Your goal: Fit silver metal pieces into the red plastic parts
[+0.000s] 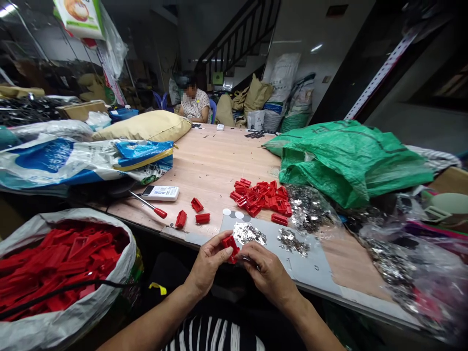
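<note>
Between thumb and fingers, my left hand [209, 263] grips a red plastic part [230, 247] just over the table's front edge. My right hand [268, 270] is closed in a pinch at the right side of that part; whatever lies between its fingertips is hidden. Just beyond the hands, a pile of small shiny metal pieces [250, 234] lies on a grey sheet [310, 263]. A second small metal pile [293, 242] sits to its right. Farther back is a heap of red plastic parts [261, 196], and three loose ones [203, 218] lie to the left.
A white sack [126, 263] full of red parts stands at lower left. A red-handled screwdriver [160, 212] and a white box-like device [161, 193] lie at the left. Green sacking [351, 161] and bagged metal pieces [310, 209] occupy the right. Another person [195, 105] sits at the far end.
</note>
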{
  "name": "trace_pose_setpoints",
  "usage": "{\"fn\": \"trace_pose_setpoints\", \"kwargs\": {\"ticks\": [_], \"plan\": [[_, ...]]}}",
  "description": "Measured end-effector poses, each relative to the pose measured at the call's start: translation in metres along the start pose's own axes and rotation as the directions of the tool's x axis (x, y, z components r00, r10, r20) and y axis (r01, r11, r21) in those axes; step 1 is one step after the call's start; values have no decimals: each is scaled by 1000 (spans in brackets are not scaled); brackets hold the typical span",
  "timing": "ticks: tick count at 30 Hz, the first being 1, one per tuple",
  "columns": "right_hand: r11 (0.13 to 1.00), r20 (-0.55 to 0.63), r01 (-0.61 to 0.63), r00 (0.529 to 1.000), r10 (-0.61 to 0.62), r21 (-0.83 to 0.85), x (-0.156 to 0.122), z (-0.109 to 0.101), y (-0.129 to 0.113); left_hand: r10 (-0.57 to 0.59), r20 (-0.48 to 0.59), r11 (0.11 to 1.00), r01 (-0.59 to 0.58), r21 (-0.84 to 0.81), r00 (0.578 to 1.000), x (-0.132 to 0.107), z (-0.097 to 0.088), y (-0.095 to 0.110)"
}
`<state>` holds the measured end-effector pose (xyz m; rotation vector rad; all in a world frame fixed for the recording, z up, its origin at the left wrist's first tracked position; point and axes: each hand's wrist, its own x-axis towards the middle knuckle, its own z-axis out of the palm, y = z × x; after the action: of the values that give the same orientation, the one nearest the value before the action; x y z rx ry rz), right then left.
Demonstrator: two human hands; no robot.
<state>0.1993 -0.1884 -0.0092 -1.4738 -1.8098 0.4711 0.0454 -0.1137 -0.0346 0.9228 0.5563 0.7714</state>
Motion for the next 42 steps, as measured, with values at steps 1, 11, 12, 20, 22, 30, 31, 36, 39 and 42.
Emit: {"fn": "trace_pose_setpoints", "kwargs": {"ticks": [1,11,12,20,22,30,31,36,39,42], "plan": [[1000,6,-4,1000,4,6,0,0,1,4,0,1000,-4,3,1000,0,0,0],[969,-74,-229,969,236,90,-5,-2,4,53,47,998,-54,32,998,3,-6,-2],[967,-83,-240,965,247,83,-7,-3,5,56,49,998,-58,39,997,4,-8,-2],[972,-94,-228,971,222,-57,-15,6,19,162,93,944,-182,277,982,16,-21,-15],[968,-103,-243,966,236,-63,-16,11,22,244,127,861,-275,428,961,18,-22,-14],[958,-83,-275,960,268,-86,-11,18,26,311,291,550,-421,721,905,32,-27,-13],[959,-83,-267,962,260,-91,-10,18,27,304,295,546,-420,725,906,34,-28,-13],[965,-59,-233,972,227,-120,-10,18,30,262,284,585,-386,713,922,37,-30,-12],[963,-60,-225,974,218,-148,-10,19,30,245,268,601,-363,712,932,38,-31,-11],[962,-62,-223,975,216,-158,-10,20,30,246,265,600,-361,714,932,38,-31,-10]]}}
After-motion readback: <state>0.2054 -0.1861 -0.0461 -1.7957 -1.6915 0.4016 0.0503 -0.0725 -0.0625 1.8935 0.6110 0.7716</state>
